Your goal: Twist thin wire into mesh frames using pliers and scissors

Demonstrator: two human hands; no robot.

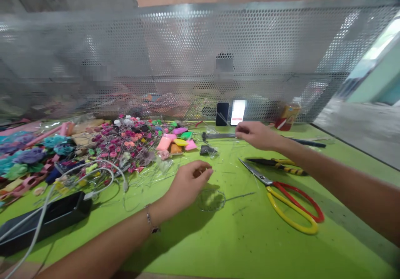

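Observation:
My left hand [189, 183] hovers above the table with its fingers loosely curled and a gap beside the thumb; nothing shows in it. Just below and to the right of it lies a ring of twisted wire [215, 200] with a straight stem pointing right. My right hand [258, 135] reaches further forward, its fingers closed at the right end of a bundle of thin dark wires [220, 136]. How many wires the fingers grip is hidden. Scissors [265, 180] with one red and one yellow handle lie between my forearms, with black-and-yellow-handled pliers [275, 162] behind them.
Craft flowers on wire stems [125, 141] heap the left side, with small coloured packets [176, 143] beside them. A black box [46, 218] with white cables sits front left. Two phones [222, 114] and a bottle [287, 115] stand before a perforated metal panel [187, 46].

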